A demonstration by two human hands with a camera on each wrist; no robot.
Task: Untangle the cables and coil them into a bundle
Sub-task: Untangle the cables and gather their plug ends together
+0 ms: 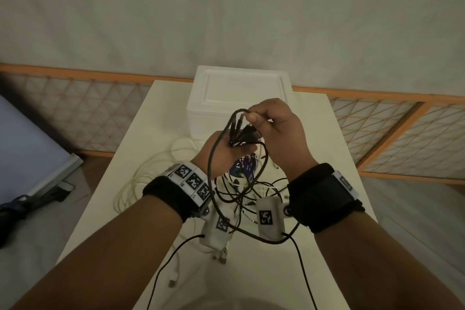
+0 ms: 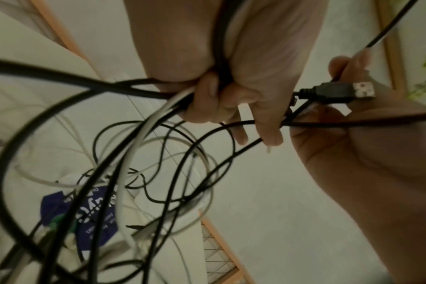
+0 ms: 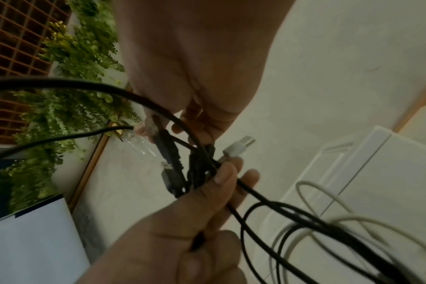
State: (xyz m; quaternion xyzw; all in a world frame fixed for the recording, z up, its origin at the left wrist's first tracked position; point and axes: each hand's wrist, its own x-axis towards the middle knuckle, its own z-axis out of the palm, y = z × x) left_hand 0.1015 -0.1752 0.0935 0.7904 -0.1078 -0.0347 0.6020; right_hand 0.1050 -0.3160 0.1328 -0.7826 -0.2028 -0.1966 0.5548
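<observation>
Left hand (image 1: 221, 151) clamps the gathered cable ends (image 1: 242, 136) as an anchor (loops dangling) while right hand (image 1: 274, 131) pinches one plug (image 1: 241, 118) free.

dim room; white table (image 1: 314, 158), pale wall (image 1: 226, 8), orange lattice screen (image 1: 75, 113), possibly fake greenery (image 3: 68, 107).

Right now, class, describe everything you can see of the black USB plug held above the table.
The black USB plug has a moulded, plastic-looking body, a ribbed strain relief and a silver metal tip with two square holes. It sticks out sideways, bare, past the left hand, which grips its black cable among others. The right hand sits close behind it; contact is unclear.
</observation>
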